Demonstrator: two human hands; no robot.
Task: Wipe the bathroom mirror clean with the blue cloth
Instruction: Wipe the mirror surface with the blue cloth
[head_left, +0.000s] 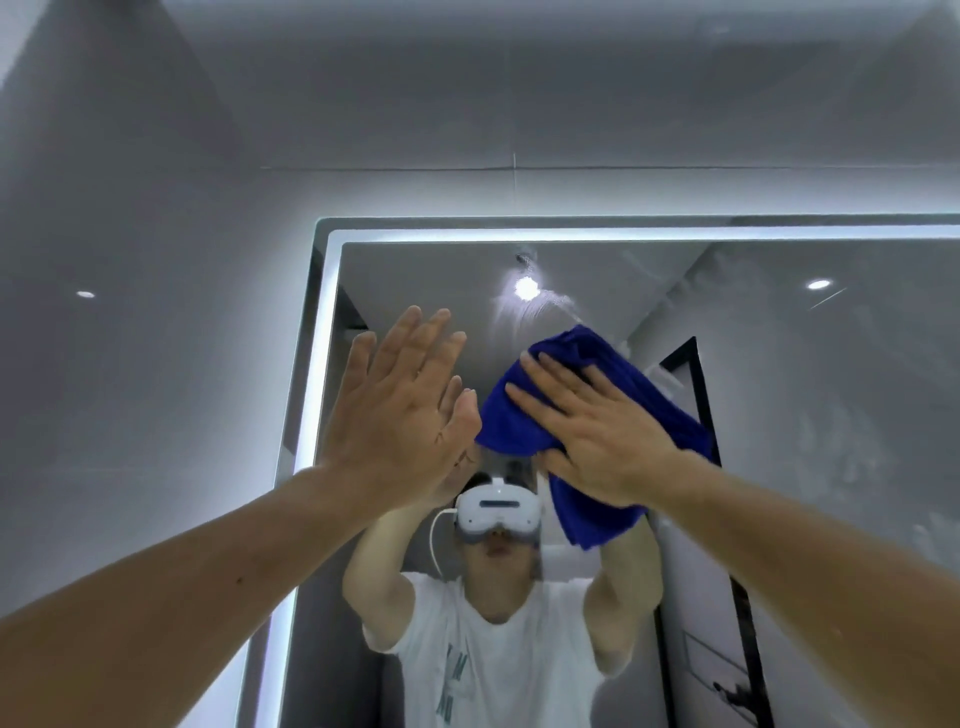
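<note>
Across the top and left, pale grey tiled wall (156, 208), with 1 thin grout line running level above the mirror. Below it, large rectangular bathroom mirror (831, 415), edged by a glowing white light strip (623, 234), only its upper left corner and part of the glass in view. Reflected low in the glass, a person in a white T-shirt (498, 665) with both arms raised. On the glass in its upper middle part, blue cloth (649, 395), bunched and folded, 1 end hanging down past the wrist. Spread over it, right hand (602, 436), fingers straight and splayed, pressing the cloth to the mirror rather than clutching it. Just beside the cloth and off it, left hand (395, 410), released and holding nothing, fingers straight and close together, palm toward the glass near the lit left edge, meeting its own reflection. Under the cloth, reflected white headset (496, 506). Above the cloth, faint streaks (540, 312) and 2 small reflected ceiling lights (525, 287).
</note>
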